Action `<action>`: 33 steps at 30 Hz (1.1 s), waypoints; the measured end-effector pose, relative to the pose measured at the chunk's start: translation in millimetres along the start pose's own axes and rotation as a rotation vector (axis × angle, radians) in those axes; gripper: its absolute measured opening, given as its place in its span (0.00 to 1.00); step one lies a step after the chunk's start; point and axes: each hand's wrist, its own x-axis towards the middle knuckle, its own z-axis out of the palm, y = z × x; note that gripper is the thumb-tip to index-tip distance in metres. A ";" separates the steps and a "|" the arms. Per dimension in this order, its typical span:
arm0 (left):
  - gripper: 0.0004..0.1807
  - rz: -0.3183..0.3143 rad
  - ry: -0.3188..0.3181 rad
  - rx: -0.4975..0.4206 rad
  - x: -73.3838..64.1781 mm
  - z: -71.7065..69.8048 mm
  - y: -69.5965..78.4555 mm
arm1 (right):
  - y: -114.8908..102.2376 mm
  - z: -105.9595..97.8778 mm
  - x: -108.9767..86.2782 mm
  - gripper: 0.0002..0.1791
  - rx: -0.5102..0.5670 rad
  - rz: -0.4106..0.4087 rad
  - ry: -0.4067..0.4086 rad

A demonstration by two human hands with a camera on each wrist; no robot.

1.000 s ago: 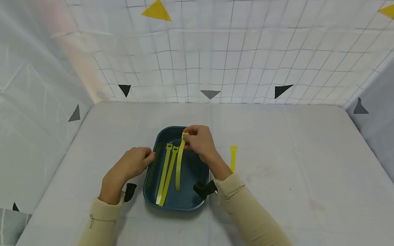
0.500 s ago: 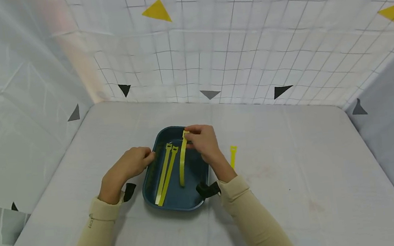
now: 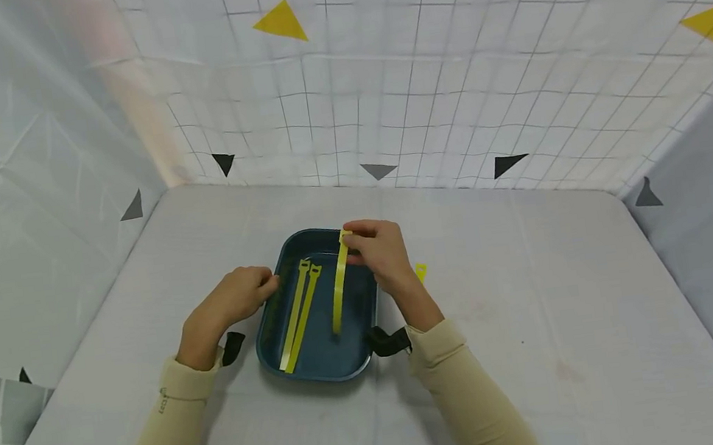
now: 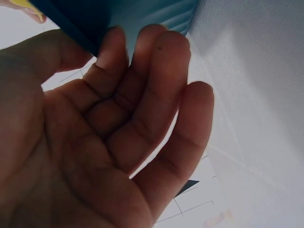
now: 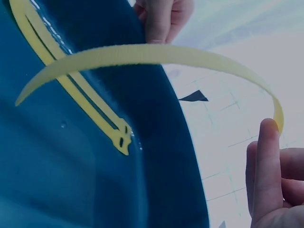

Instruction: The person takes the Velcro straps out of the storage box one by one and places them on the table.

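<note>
My right hand (image 3: 387, 252) pinches the slotted head of a yellow hook-and-loop cable tie (image 3: 340, 287) between thumb and fingers. The tie hangs down over the dark blue tray (image 3: 329, 356); the right wrist view shows its band (image 5: 142, 54) bowed in an arc. Two more yellow cable ties (image 3: 296, 326) lie side by side along the tray's left part, slotted heads at the far end. My left hand (image 3: 239, 296) holds the tray's left rim, thumb on one side and curled fingers (image 4: 166, 57) against the outer wall.
Another yellow cable tie (image 3: 421, 272) lies on the white-covered table (image 3: 538, 289) right of the tray, mostly hidden behind my right wrist. White sheets with grid lines and triangle marks enclose the table at the back and sides.
My right hand has moved right and slightly away, drawing the pinched cable tie towards the tray's right side, apart from the other two. The left hand and tray stay nearly still.
</note>
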 end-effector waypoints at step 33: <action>0.18 0.033 0.022 -0.007 0.1 4.6 -2.0 | -13.8 -23.9 -18.1 0.14 0.005 -0.024 0.026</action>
